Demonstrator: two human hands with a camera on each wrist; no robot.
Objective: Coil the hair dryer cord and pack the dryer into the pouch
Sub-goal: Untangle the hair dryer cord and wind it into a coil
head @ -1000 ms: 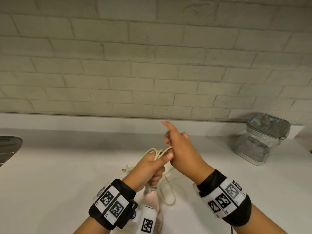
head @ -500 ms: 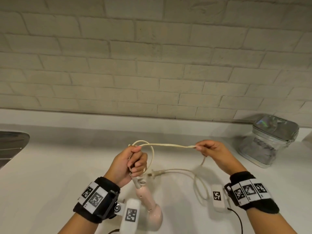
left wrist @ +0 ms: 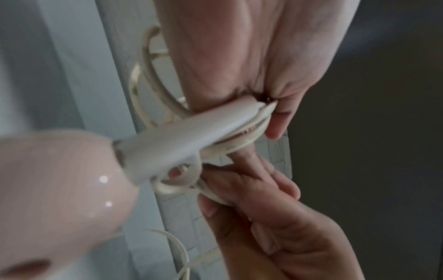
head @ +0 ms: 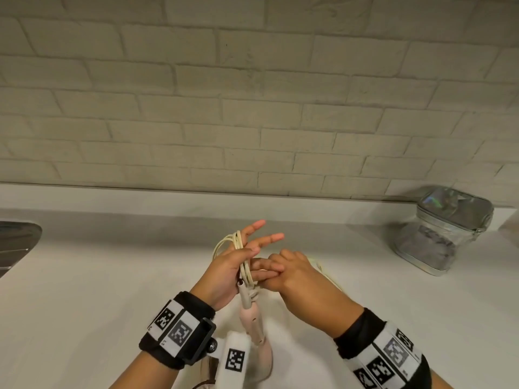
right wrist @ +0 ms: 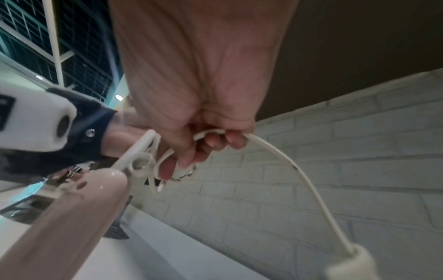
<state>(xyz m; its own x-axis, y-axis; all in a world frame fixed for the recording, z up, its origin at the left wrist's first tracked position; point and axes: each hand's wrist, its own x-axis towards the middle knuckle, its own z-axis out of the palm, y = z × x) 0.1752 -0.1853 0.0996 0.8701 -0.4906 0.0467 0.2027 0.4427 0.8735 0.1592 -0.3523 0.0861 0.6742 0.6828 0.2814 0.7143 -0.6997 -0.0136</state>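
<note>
My left hand holds several loops of the cream cord under its thumb, with the index and middle fingers stretched out. From that hand the pink hair dryer hangs down toward the counter. My right hand touches the left fingers and pinches the cord in curled fingers. In the right wrist view the free end runs down to the plug. The left wrist view shows the cord loops and the dryer's handle close up. The silver pouch stands at the far right.
A white counter runs along a pale brick wall. A dark metal sink edge shows at the far left. The pouch is about an arm's length to the right of my hands.
My right hand, stretched out to the right with the cord half a second ago, has come back against the left hand. The left fingers have opened out over the loops.
</note>
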